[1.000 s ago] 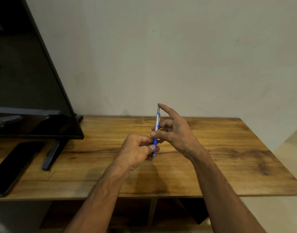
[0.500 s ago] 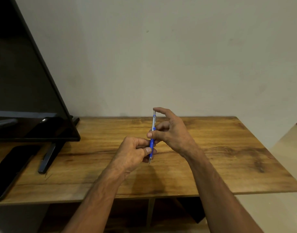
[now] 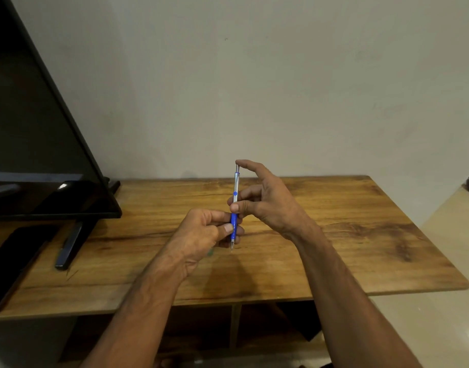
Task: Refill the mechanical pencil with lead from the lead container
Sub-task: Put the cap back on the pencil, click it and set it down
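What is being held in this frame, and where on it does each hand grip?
The mechanical pencil, upright, tip down. The left hand pinches its blue grip; the right hand holds the silver barrel, forefinger on the top end.

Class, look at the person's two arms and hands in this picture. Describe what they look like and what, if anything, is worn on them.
Both forearms are bare as far as the bottom edge of the picture: no sleeves show. The left hand and right hand wear no gloves, and no ring, watch, bracelet or bandage shows on them. The fingernails are short and unpainted. Raised veins and tendons line the forearms and the backs of the hands.
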